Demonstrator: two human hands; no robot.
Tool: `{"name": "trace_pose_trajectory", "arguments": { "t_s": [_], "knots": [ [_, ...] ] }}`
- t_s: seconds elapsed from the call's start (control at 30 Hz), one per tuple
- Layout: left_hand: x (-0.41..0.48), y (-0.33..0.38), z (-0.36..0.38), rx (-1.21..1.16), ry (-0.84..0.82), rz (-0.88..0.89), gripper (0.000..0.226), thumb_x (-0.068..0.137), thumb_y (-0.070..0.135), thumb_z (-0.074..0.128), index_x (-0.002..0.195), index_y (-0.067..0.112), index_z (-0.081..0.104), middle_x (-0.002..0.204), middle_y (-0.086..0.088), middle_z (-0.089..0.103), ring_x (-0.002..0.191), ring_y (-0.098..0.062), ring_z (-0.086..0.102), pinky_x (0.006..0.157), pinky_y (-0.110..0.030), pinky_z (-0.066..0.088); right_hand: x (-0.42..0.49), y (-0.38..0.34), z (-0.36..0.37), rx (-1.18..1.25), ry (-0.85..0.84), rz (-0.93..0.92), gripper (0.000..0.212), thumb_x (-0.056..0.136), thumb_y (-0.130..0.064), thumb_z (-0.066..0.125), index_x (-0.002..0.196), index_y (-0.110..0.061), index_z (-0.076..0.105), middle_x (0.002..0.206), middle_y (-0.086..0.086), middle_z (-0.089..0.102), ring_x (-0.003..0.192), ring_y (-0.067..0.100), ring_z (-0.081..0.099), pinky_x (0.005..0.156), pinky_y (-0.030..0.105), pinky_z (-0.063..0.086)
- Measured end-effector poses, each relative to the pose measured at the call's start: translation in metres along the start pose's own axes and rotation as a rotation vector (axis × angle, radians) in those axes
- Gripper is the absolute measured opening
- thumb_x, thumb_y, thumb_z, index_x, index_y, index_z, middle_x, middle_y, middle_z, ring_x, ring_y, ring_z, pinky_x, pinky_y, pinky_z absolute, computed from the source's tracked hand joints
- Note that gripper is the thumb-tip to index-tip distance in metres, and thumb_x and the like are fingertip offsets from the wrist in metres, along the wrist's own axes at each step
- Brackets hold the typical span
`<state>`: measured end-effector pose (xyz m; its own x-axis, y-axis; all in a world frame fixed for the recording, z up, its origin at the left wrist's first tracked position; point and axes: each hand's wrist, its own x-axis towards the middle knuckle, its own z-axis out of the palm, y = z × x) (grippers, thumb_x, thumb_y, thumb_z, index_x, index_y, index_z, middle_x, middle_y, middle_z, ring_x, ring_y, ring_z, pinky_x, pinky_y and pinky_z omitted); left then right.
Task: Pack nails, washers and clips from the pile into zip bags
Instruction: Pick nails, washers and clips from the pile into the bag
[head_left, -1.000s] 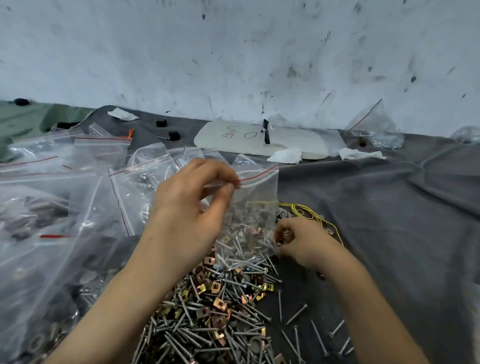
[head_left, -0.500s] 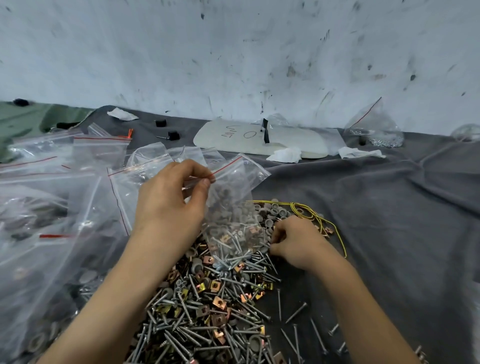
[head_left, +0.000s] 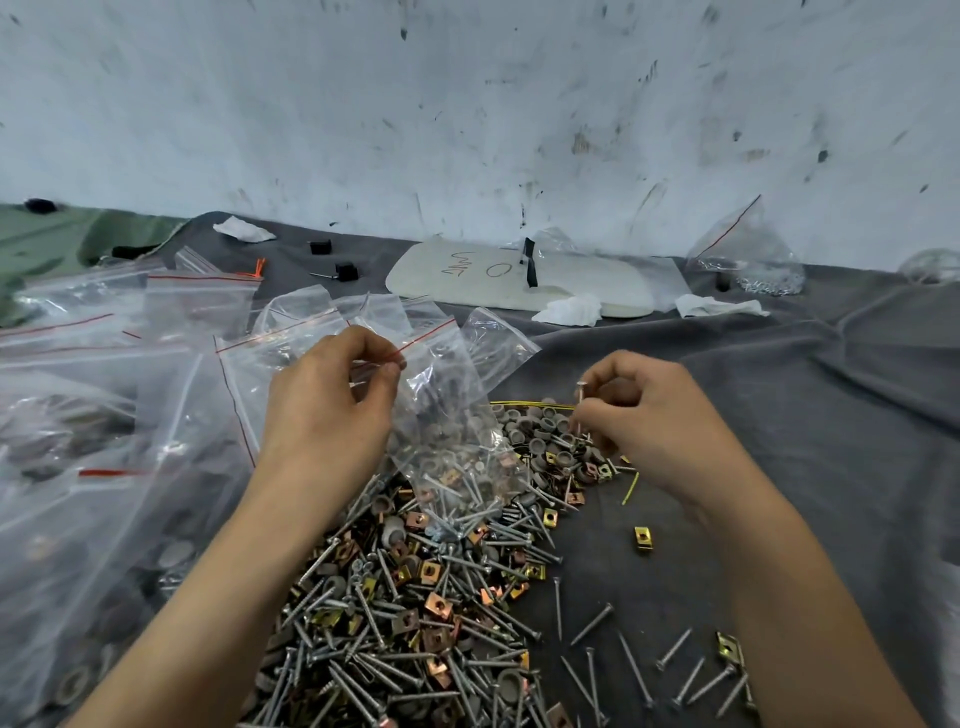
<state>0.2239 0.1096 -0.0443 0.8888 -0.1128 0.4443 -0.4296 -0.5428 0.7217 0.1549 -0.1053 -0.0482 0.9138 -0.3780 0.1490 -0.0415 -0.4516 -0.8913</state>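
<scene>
A pile of silver nails, grey washers and brass-coloured clips lies on the grey cloth in front of me. My left hand pinches the red-striped top of a clear zip bag that hangs over the pile's far end with some hardware inside. My right hand is raised just right of the bag, its fingertips closed on a thin nail held nearly upright. Loose nails and a single clip lie scattered to the right of the pile.
Many clear zip bags, some filled, cover the left side. A white board with writing, crumpled tissues and another bag with hardware lie along the stained wall. Yellow wire rests behind the pile. Grey cloth spreads right.
My right hand has risen from the pile with a nail pinched in its fingers and moved right. My left hand has kept the bag, shifting it slightly left and opening its mouth.
</scene>
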Motion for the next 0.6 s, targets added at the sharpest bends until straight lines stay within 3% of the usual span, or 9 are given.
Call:
{"name": "trace_pose_trajectory", "arguments": {
  "t_s": [0.13, 0.37, 0.47, 0.6],
  "knots": [
    [0.002, -0.004, 0.001, 0.053, 0.012, 0.016, 0.016, 0.093, 0.005, 0.059, 0.088, 0.019, 0.064, 0.081, 0.021, 0.058, 0.074, 0.017, 0.049, 0.065, 0.007, 0.033, -0.005, -0.008, -0.004, 0.05, -0.028, -0.052, 0.021, 0.073, -0.003, 0.068, 0.08, -0.022, 0.061, 0.058, 0.0, 0.065, 0.048, 0.011, 0.056, 0.053, 0.031, 0.047],
    [0.005, -0.01, 0.001, 0.104, 0.031, 0.02, 0.014, 0.092, 0.002, 0.061, 0.091, 0.015, 0.065, 0.083, 0.013, 0.061, 0.073, 0.014, 0.048, 0.065, 0.007, 0.033, -0.009, -0.006, 0.016, -0.135, -0.436, 0.023, 0.019, 0.08, -0.001, 0.068, 0.078, -0.016, 0.057, 0.061, 0.003, 0.067, 0.055, 0.012, 0.061, 0.062, 0.034, 0.053],
    [0.005, -0.011, 0.001, 0.107, 0.027, 0.02, 0.017, 0.091, 0.001, 0.061, 0.089, 0.018, 0.064, 0.081, 0.015, 0.06, 0.072, 0.014, 0.048, 0.064, 0.008, 0.031, -0.01, -0.003, 0.034, -0.081, -0.464, 0.053, 0.021, 0.081, 0.001, 0.068, 0.076, -0.013, 0.053, 0.058, 0.002, 0.062, 0.052, 0.009, 0.059, 0.057, 0.024, 0.051],
    [0.005, -0.011, 0.001, 0.102, 0.021, 0.018, 0.019, 0.091, 0.0, 0.06, 0.087, 0.019, 0.063, 0.081, 0.014, 0.061, 0.073, 0.013, 0.049, 0.065, 0.008, 0.031, -0.008, 0.004, 0.048, -0.088, -0.418, 0.045, 0.02, 0.08, -0.003, 0.071, 0.077, -0.014, 0.055, 0.062, -0.001, 0.062, 0.052, 0.007, 0.058, 0.062, 0.03, 0.05]
  ]
}}
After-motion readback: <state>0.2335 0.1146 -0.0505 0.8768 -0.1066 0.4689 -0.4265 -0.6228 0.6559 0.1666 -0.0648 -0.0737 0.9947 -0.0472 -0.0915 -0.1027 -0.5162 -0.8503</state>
